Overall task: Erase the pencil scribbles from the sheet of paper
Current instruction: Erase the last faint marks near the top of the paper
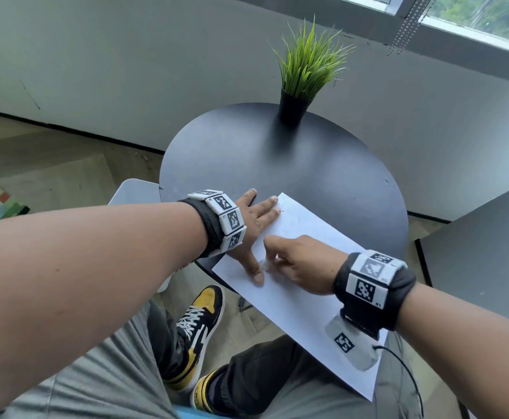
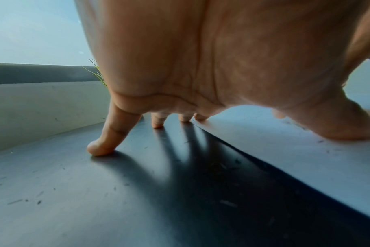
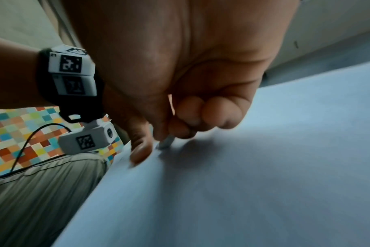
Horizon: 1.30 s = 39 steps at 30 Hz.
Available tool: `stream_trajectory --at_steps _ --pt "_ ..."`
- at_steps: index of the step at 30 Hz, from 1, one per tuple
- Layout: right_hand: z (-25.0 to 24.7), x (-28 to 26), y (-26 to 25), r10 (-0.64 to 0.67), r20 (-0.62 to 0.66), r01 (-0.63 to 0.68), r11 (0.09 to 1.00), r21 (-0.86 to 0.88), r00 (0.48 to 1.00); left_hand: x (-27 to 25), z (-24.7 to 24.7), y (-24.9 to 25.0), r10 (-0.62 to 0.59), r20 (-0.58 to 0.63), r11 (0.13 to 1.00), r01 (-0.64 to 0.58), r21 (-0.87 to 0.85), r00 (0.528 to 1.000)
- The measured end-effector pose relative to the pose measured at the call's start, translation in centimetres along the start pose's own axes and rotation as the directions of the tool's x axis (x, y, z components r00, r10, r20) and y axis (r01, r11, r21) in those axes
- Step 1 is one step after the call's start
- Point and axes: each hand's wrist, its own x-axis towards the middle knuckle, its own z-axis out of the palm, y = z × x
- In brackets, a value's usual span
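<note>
- Left forearm (image 1: 81, 267): nearest the head camera, crossing the lower left of the view; a black wristband with white marker tiles (image 1: 226, 219) sits at the wrist.
- Left hand (image 1: 253, 225): spread flat, fingers straight. The thumb (image 1: 254, 272) and the two inner fingertips press on the sheet of paper (image 1: 307, 297); in the left wrist view the little finger (image 2: 108, 138) and its neighbour rest on the bare table top (image 2: 74, 192), just off the paper edge.
- Right hand (image 1: 301, 264): fingers curled, pinching a small grey-white eraser (image 3: 166, 143) between thumb and fingers. The eraser tip touches the paper just beside the left thumb. This area is blurred in both views.
- Sheet of paper: white, lying at an angle on the near edge of the round dark table (image 1: 322, 164); its near corner overhangs the table above the person's lap. Faint pencil marks (image 1: 289, 228) show on the far part, near the left fingertips.
- Eraser crumbs (image 2: 226, 167): small dark flecks on the table top along the paper edge.
- Potted grass plant (image 1: 304, 74): upright in a black pot at the far side of the table, well apart from the paper.
</note>
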Motion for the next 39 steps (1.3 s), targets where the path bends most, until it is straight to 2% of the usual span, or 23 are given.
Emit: stream_trajectory --at_steps 1,4,5,7,9,10,12,14,18,20,22,23,24,26,28,30,32,33,35,37,39 --pt "-0.3 0.1 0.0 0.003 -0.01 -0.003 1.0 -0.03 1.0 0.0 0.0 0.0 0.003 -0.004 1.0 -0.003 0.005 1.0" --pt "-1.4 1.2 1.5 0.14 -0.217 -0.138 0.99 0.024 0.966 0.1 0.2 -0.1 -0.001 -0.017 1.0 0.001 0.0 1.0" --pt "-1.2 1.1 1.5 0.131 -0.227 -0.13 0.991 0.023 0.965 0.2 0.4 -0.2 -0.002 -0.018 1.0 0.002 -0.01 1.0" --pt "-0.2 0.2 0.7 0.051 -0.105 -0.054 0.998 -0.024 0.993 0.4 0.5 -0.3 -0.004 -0.011 0.999 0.003 -0.033 1.0" --pt "0.3 -0.6 0.0 0.013 0.028 -0.012 1.0 -0.021 1.0 0.7 0.6 -0.3 -0.003 -0.008 1.0 0.002 -0.026 1.0" --pt "0.1 -0.5 0.3 0.038 0.012 -0.038 0.999 0.004 0.999 0.9 0.6 -0.3 -0.002 -0.008 1.0 0.002 -0.021 1.0" --pt "-0.6 0.4 1.3 0.154 -0.146 -0.143 0.986 0.082 0.977 1.0 0.7 -0.3 -0.001 -0.012 1.0 0.001 -0.025 1.0" --pt "-0.4 0.6 1.5 0.182 -0.247 -0.157 0.981 0.118 0.952 1.1 0.9 -0.4 -0.001 -0.011 1.0 0.001 -0.029 1.0" --pt "1.5 -0.9 -0.1 0.058 -0.034 -0.056 0.997 0.058 0.998 1.4 1.0 -0.4 0.003 -0.012 1.0 -0.004 -0.026 1.0" --pt "0.6 -0.2 0.4 0.127 -0.096 -0.119 0.989 0.083 0.987 1.6 1.1 -0.5 0.007 -0.016 0.999 -0.007 -0.04 1.0" --pt "-0.5 0.7 1.2 0.242 -0.238 -0.213 0.967 0.141 0.941 1.8 1.3 -0.7 0.007 -0.013 0.999 -0.008 -0.052 1.0" --pt "-0.5 0.8 1.1 0.266 -0.261 -0.23 0.96 0.162 0.928 1.8 1.3 -0.7 0.007 -0.01 0.999 -0.008 -0.054 1.0" --pt "-0.4 0.6 0.6 0.257 -0.242 -0.225 0.962 0.153 0.936 1.8 1.3 -0.7 0.007 -0.01 0.998 -0.008 -0.054 1.0" --pt "0.7 0.1 -0.7 0.166 -0.125 -0.157 0.984 0.08 0.978 1.8 1.2 -0.6 0.012 -0.018 0.999 -0.013 -0.047 1.0" --pt "0.7 0.0 -0.8 0.14 -0.046 -0.136 0.987 0.08 0.989 1.7 1.0 -0.5 0.015 -0.021 0.999 -0.015 -0.036 1.0" --pt "-1.0 1.2 0.7 0.257 -0.133 -0.24 0.961 0.134 0.957 1.8 1.1 -0.6 0.012 -0.019 0.999 -0.012 -0.037 1.0" --pt "-2.4 2.1 2.1 0.393 -0.243 -0.341 0.912 0.228 0.887 1.8 1.2 -0.7 0.006 -0.011 0.999 -0.007 -0.05 1.0" --pt "-2.4 2.2 2.2 0.405 -0.267 -0.346 0.907 0.242 0.874 1.7 1.1 -0.7 0.008 -0.011 0.999 -0.008 -0.052 1.0" --pt "-1.4 1.9 1.2 0.313 -0.223 -0.28 0.945 0.171 0.923 1.4 0.9 -0.5 0.012 -0.018 0.999 -0.013 -0.037 1.0" --pt "-0.3 1.4 0.2 0.199 -0.108 -0.19 0.978 0.087 0.974 1.3 0.7 -0.3 0.021 -0.029 1.0 -0.021 -0.018 0.999" --pt "-1.2 1.9 1.3 0.247 -0.131 -0.235 0.966 0.105 0.96 1.5 0.8 -0.4 0.017 -0.028 0.999 -0.018 -0.026 0.999"
